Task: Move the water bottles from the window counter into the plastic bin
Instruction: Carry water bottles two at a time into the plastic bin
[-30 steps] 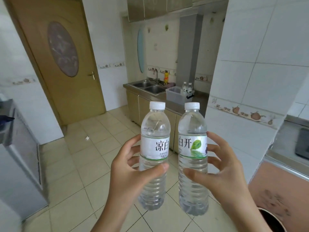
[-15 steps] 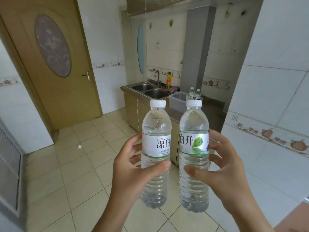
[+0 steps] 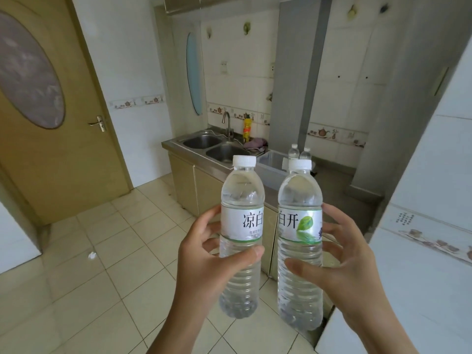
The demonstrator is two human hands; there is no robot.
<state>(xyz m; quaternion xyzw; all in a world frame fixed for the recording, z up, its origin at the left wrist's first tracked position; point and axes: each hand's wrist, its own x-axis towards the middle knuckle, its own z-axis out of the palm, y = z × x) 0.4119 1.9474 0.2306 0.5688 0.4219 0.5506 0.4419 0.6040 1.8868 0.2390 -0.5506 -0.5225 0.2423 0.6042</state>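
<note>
I hold two clear water bottles upright in front of me, side by side over the tiled floor. My left hand (image 3: 204, 261) grips the left bottle (image 3: 241, 200) below its white label. The right bottle (image 3: 299, 200), with a green leaf on its label, is gripped by my right hand (image 3: 342, 267). Both have white caps. Farther off, a translucent plastic bin (image 3: 270, 162) stands on the steel counter beside the sink. Two more bottles (image 3: 298, 152) stand upright in it, only their tops showing behind the right bottle's cap.
A double steel sink (image 3: 214, 146) with a tap, a yellow bottle (image 3: 246, 129) and a purple cloth lies left of the bin. A wooden door (image 3: 63, 149) is at the left. A white tiled wall corner (image 3: 421, 226) juts in close on the right.
The view has drawn nearer to the sink counter and bin, and the tiled wall at the right has slid farther right. Both hands keep the same grip on the bottles.
</note>
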